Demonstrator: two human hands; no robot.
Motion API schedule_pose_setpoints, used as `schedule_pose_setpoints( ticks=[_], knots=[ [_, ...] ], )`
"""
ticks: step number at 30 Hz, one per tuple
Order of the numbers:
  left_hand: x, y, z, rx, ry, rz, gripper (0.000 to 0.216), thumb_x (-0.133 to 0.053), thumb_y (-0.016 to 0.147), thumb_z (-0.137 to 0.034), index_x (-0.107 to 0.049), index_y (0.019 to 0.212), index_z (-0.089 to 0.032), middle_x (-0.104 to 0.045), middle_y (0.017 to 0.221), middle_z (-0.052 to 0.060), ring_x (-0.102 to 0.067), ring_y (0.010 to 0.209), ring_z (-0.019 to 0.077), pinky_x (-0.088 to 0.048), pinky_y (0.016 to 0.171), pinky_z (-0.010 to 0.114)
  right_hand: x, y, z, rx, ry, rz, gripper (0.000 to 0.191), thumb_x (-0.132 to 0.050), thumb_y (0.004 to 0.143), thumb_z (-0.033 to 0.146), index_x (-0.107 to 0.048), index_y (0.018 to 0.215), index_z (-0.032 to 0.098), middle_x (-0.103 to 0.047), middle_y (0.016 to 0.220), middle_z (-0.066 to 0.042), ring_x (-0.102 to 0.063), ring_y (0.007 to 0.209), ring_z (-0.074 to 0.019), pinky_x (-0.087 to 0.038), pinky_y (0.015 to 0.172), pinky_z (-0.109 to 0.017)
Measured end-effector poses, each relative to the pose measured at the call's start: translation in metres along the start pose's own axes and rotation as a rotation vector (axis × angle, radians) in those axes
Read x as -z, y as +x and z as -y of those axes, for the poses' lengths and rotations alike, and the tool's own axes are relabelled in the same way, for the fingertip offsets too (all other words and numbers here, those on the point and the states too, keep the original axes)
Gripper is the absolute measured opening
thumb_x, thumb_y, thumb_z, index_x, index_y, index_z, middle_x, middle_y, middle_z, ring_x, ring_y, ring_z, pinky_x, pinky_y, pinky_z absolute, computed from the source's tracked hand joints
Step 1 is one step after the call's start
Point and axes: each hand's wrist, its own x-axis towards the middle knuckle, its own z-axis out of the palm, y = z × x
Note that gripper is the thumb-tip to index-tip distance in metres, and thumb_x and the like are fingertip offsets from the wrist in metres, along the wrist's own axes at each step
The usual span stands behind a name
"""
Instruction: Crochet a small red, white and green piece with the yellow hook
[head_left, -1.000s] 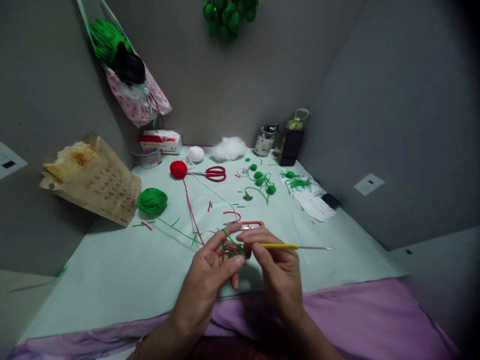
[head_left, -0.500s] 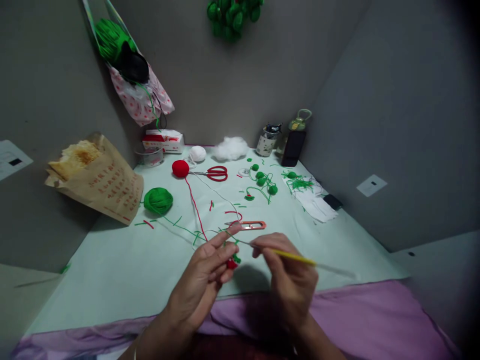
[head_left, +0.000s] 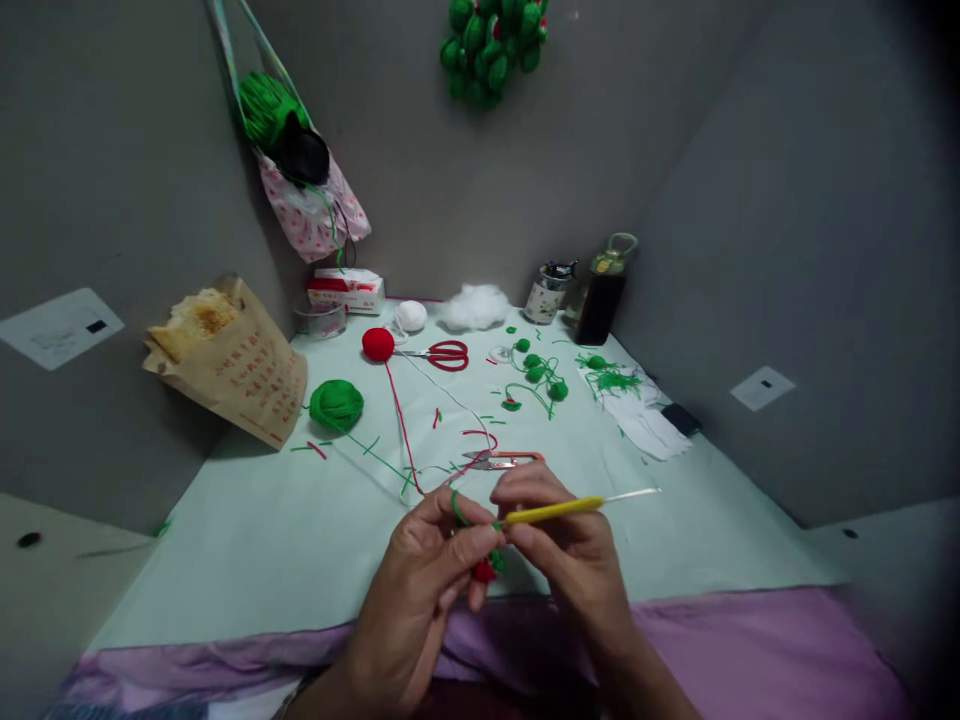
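My left hand (head_left: 427, 580) is closed on a small red and green crochet piece (head_left: 486, 570), which hangs below the fingertips. A strand of green yarn (head_left: 457, 508) loops over its index finger. In my right hand (head_left: 570, 560) is a crochet hook (head_left: 559, 509) with a yellow handle, its free metal end pointing right. The hook's other end meets the green yarn at the left fingertips; its tip is hidden there. Just beyond the hands lie orange thread snips (head_left: 510, 458). Yarn runs to the hands from a green ball (head_left: 337, 405) and a red ball (head_left: 378, 344).
Red-handled scissors (head_left: 448, 355), a white yarn ball (head_left: 411, 316) and stuffing (head_left: 475, 306) lie toward the back. Green crocheted pieces (head_left: 534, 370) and yarn scraps are scattered right of centre. A paper bag with bread (head_left: 240, 365) stands left; a bottle (head_left: 604, 300) stands back right.
My right hand has come in against the left fingertips, and the hook now lies more level, its near end at the work. The whole view has shifted slightly.
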Motion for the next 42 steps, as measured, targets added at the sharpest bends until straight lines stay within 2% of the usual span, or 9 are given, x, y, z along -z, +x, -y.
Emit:
schedule_pose_setpoints(
  ticks=[3, 5, 8, 11, 15, 17, 24, 33, 42],
  knots=[
    [0.001, -0.016, -0.005, 0.084, -0.037, 0.179, 0.027, -0.095, 0.07, -0.03, -0.072, 0.074, -0.018, -0.067, 0.07, -0.004, -0.043, 0.041, 0.0016, -0.04, 0.038, 0.013, 0.015, 0.017, 0.014, -0.077, 0.152, 0.227, 0.021, -0.074, 0.094, 0.033, -0.076, 0.115, 0.035, -0.072, 0.106, -0.002, -0.068, 0.087, -0.017, -0.058, 0.075, -0.03],
    [0.0, -0.024, -0.008, 0.145, -0.029, 0.277, 0.027, -0.095, 0.071, -0.031, -0.071, 0.076, -0.018, -0.069, 0.072, -0.002, -0.053, 0.045, 0.0037, -0.042, 0.041, 0.014, 0.014, 0.036, 0.024, -0.074, 0.003, 0.32, 0.021, -0.067, 0.099, 0.025, -0.076, 0.117, 0.032, -0.072, 0.114, -0.004, -0.07, 0.099, -0.018, -0.058, 0.084, -0.031],
    [-0.004, -0.03, -0.013, 0.196, -0.013, 0.343, 0.029, -0.096, 0.07, -0.026, -0.069, 0.073, -0.016, -0.07, 0.069, -0.002, -0.065, 0.059, 0.0065, -0.049, 0.055, 0.014, -0.009, 0.071, 0.022, -0.012, -0.312, 0.487, 0.023, -0.06, 0.102, 0.019, -0.073, 0.12, 0.026, -0.074, 0.116, -0.006, -0.07, 0.102, -0.0178, -0.057, 0.088, -0.033],
    [-0.007, -0.03, -0.017, 0.193, -0.029, 0.362, 0.034, -0.098, 0.067, -0.027, -0.066, 0.071, -0.015, -0.07, 0.068, -0.002, -0.066, 0.063, 0.0062, -0.049, 0.061, 0.015, -0.044, 0.11, -0.006, 0.19, -0.576, 0.601, 0.027, -0.058, 0.101, 0.015, -0.067, 0.126, 0.02, -0.072, 0.125, -0.011, -0.07, 0.108, -0.02, -0.057, 0.094, -0.036],
    [0.001, -0.024, -0.017, 0.207, 0.003, 0.373, 0.038, -0.097, 0.069, -0.033, -0.065, 0.076, -0.015, -0.069, 0.069, -0.003, -0.05, 0.045, -0.0014, -0.038, 0.046, 0.01, -0.085, 0.156, -0.058, 0.384, -0.845, 0.732, 0.043, -0.053, 0.097, 0.002, -0.057, 0.136, 0.019, -0.055, 0.153, -0.015, -0.055, 0.137, -0.0263, -0.05, 0.106, -0.04],
    [0.01, -0.018, -0.013, 0.186, 0.017, 0.407, 0.038, -0.095, 0.072, -0.037, -0.064, 0.077, -0.016, -0.068, 0.067, -0.004, -0.04, 0.037, -0.0032, -0.032, 0.038, 0.01, -0.098, 0.173, -0.077, 0.459, -0.972, 0.834, 0.037, -0.051, 0.098, 0.002, -0.058, 0.131, 0.017, -0.056, 0.151, -0.016, -0.054, 0.136, -0.0261, -0.049, 0.103, -0.037],
    [0.027, -0.009, -0.007, 0.164, 0.005, 0.391, 0.043, -0.095, 0.069, -0.044, -0.062, 0.077, -0.018, -0.065, 0.064, -0.004, -0.038, 0.035, -0.0012, -0.031, 0.035, 0.012, -0.115, 0.198, -0.095, 0.49, -1.06, 0.909, 0.032, -0.049, 0.094, 0.0, -0.057, 0.118, 0.02, -0.063, 0.121, -0.009, -0.06, 0.1, -0.0208, -0.044, 0.075, -0.03],
    [0.027, -0.015, -0.019, 0.197, 0.089, 0.305, 0.045, -0.095, 0.067, -0.048, -0.065, 0.079, -0.017, -0.064, 0.067, -0.002, -0.046, 0.049, 0.0037, -0.033, 0.046, 0.016, -0.127, 0.215, -0.084, 0.47, -1.126, 0.934, 0.03, -0.072, 0.088, 0.014, -0.06, 0.115, 0.014, -0.061, 0.113, -0.012, -0.051, 0.102, -0.0263, -0.039, 0.075, -0.033],
    [0.024, -0.017, -0.024, 0.221, -0.015, 0.292, 0.038, -0.097, 0.067, -0.036, -0.067, 0.076, -0.016, -0.068, 0.072, 0.0, -0.061, 0.062, 0.007, -0.043, 0.054, 0.015, -0.128, 0.216, -0.089, 0.437, -1.074, 0.93, 0.009, -0.071, 0.086, 0.013, -0.063, 0.09, 0.016, -0.057, 0.111, -0.01, -0.05, 0.093, -0.0217, -0.035, 0.068, -0.03]
  ],
)
